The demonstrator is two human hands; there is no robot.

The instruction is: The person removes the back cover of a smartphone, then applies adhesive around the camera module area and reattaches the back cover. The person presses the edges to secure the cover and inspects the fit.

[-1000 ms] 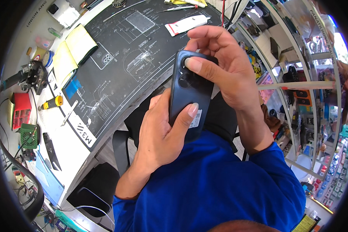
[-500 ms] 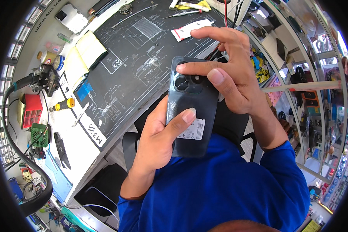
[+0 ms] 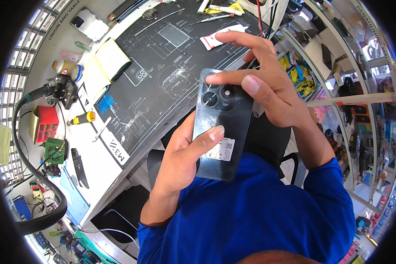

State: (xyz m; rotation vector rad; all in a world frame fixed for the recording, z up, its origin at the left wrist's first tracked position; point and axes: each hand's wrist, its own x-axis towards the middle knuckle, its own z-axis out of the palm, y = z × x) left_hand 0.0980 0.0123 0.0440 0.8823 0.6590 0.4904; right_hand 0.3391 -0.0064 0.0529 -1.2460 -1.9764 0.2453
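Note:
A dark smartphone (image 3: 216,118) is held back side up over my lap, its camera end pointing at the workbench. My left hand (image 3: 177,158) is closed around its left side, the thumb lying across the back beside a white label (image 3: 224,152). At the camera end, the index fingertip of my right hand (image 3: 275,94) rests on the upper lens and covers part of it. The right thumb lies by the phone's upper right edge, and the other fingers are spread out beyond it. A lower large lens (image 3: 210,99) and a small round flash (image 3: 227,93) remain visible.
A dark printed work mat (image 3: 163,57) covers the bench ahead, with a red-and-white packet (image 3: 222,37) on it. To the left are an open notebook (image 3: 103,64), a yellow-and-black screwdriver (image 3: 82,118) and a black bent arm (image 3: 59,200). Glass shelves (image 3: 347,101) stand at right.
The whole view has shifted slightly, so the bench things sit a little further right and lower. The right fingertip stays on the upper lens, and my left hand keeps its grip.

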